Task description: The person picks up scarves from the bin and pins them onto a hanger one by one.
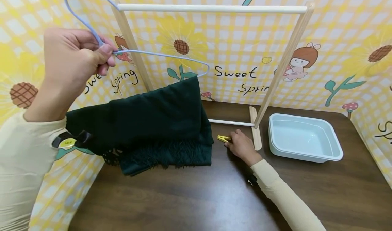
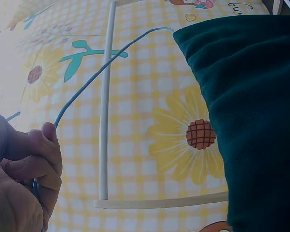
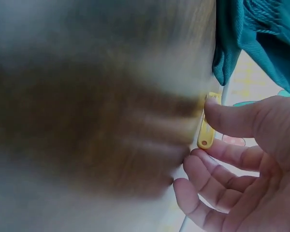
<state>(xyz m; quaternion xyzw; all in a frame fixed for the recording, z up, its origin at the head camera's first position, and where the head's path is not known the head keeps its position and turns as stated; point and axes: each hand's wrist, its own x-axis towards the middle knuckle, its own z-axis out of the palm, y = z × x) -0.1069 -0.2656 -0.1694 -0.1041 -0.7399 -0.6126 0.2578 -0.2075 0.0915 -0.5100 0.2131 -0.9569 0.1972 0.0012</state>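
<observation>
My left hand (image 1: pixel 78 55) grips a thin blue wire hanger (image 1: pixel 162 54) just below its hook, holding it up at the left. Folded over the hanger's bar is a dark green fringed scarf (image 1: pixel 153 118), hanging above the table. In the left wrist view the scarf (image 2: pixel 256 111) fills the right side and the hanger (image 2: pixel 82 92) runs up from my curled fingers. Low by the rack's right foot, my right hand (image 1: pixel 242 144) pinches a yellow clothespin (image 1: pixel 224 138) between thumb and fingers. The right wrist view shows the clothespin (image 3: pixel 207 130) under the thumb.
Behind the scarf stands a wooden rack with a white top rail (image 1: pixel 211 8) and a wooden foot (image 1: pixel 256 132). To its right, a light blue plastic basin (image 1: pixel 303 154) sits on the dark wooden table (image 1: pixel 183 197). A patterned yellow cloth (image 1: pixel 324 26) lines the walls.
</observation>
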